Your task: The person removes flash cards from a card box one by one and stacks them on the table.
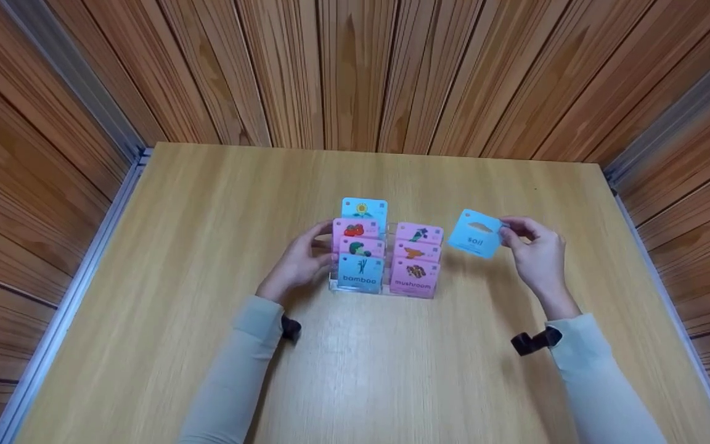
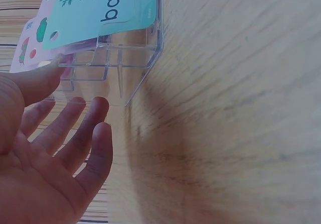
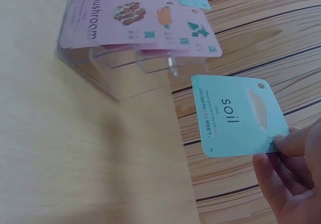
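Note:
Between thumb and fingers, my right hand (image 1: 537, 253) pinches a blue card (image 3: 241, 116) printed "soil" by its edge, raised to the right of a clear stepped card holder (image 2: 135, 76). My left hand (image 1: 298, 262) is at the holder's left side, thumb at its edge and the other fingers loosely extended. The left column has a blue bamboo card (image 1: 360, 273) in front, then two pink cards, one showing red tomatoes (image 1: 355, 229), and a blue sunflower card (image 1: 363, 208) at the back. On the right, a pink mushroom card (image 3: 108, 18) stands before two more pink cards.
The holder stands on a light wooden table (image 1: 207, 185). Wood-plank walls (image 1: 355, 74) rise behind and at both sides, with metal rails (image 1: 77, 308) along the table's side edges. Each wrist wears a small black camera (image 1: 537, 341).

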`<move>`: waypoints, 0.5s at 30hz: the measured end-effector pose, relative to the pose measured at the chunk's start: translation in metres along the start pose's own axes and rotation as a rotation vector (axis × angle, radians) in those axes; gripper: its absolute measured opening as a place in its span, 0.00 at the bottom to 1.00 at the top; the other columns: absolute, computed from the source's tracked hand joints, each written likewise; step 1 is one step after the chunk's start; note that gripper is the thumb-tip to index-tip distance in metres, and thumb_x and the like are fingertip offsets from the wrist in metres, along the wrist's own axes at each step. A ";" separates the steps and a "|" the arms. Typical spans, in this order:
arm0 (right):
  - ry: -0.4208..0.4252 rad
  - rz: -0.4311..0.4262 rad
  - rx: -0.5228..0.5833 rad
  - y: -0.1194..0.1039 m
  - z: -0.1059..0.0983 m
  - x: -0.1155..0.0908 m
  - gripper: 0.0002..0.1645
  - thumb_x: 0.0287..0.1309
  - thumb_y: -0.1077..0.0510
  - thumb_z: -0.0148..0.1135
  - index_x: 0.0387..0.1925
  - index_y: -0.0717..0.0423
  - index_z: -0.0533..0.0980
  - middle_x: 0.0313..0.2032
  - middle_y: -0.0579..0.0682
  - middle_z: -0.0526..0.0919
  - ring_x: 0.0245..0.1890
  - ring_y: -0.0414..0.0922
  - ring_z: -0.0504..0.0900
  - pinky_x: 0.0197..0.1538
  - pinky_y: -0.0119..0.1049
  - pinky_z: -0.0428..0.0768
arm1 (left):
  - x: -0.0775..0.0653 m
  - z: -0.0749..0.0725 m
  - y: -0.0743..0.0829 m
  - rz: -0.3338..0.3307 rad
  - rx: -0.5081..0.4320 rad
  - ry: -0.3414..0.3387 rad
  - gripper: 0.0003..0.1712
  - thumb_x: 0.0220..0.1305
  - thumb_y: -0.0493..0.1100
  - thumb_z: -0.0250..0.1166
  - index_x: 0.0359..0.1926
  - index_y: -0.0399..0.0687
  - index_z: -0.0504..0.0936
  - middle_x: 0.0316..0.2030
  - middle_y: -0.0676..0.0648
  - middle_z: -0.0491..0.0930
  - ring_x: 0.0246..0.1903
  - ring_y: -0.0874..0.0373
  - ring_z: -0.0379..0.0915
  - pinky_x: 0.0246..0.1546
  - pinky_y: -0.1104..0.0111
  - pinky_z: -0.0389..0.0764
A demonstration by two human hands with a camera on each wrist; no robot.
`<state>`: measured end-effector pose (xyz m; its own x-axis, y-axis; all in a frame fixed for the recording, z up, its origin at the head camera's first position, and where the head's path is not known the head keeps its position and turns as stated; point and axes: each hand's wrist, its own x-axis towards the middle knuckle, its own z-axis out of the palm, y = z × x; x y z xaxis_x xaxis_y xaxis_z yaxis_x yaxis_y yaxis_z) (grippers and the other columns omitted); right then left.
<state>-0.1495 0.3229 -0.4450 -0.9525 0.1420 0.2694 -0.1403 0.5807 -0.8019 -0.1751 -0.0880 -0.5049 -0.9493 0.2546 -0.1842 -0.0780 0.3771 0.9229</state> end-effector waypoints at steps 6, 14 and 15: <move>-0.021 0.033 -0.016 0.021 0.002 -0.011 0.13 0.67 0.62 0.61 0.51 0.63 0.81 0.45 0.57 0.84 0.41 0.41 0.82 0.40 0.23 0.81 | 0.000 0.000 -0.002 0.005 -0.022 0.002 0.42 0.64 0.38 0.69 0.71 0.79 0.63 0.62 0.62 0.68 0.57 0.60 0.70 0.55 0.68 0.77; -0.020 0.038 -0.064 0.040 0.008 -0.022 0.10 0.64 0.65 0.64 0.46 0.62 0.83 0.41 0.56 0.86 0.37 0.38 0.82 0.36 0.22 0.81 | 0.002 0.000 -0.001 0.001 -0.019 -0.014 0.43 0.64 0.38 0.69 0.72 0.76 0.63 0.64 0.59 0.68 0.59 0.58 0.70 0.56 0.66 0.77; -0.021 0.034 -0.070 0.042 0.009 -0.022 0.10 0.64 0.65 0.64 0.46 0.63 0.83 0.41 0.56 0.86 0.37 0.38 0.82 0.36 0.22 0.81 | 0.002 -0.001 -0.001 0.004 -0.018 -0.016 0.42 0.64 0.38 0.69 0.72 0.76 0.63 0.64 0.58 0.68 0.59 0.58 0.70 0.56 0.65 0.77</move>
<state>-0.1364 0.3372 -0.4895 -0.9620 0.1459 0.2306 -0.0892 0.6305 -0.7710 -0.1774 -0.0883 -0.5062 -0.9448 0.2698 -0.1859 -0.0800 0.3603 0.9294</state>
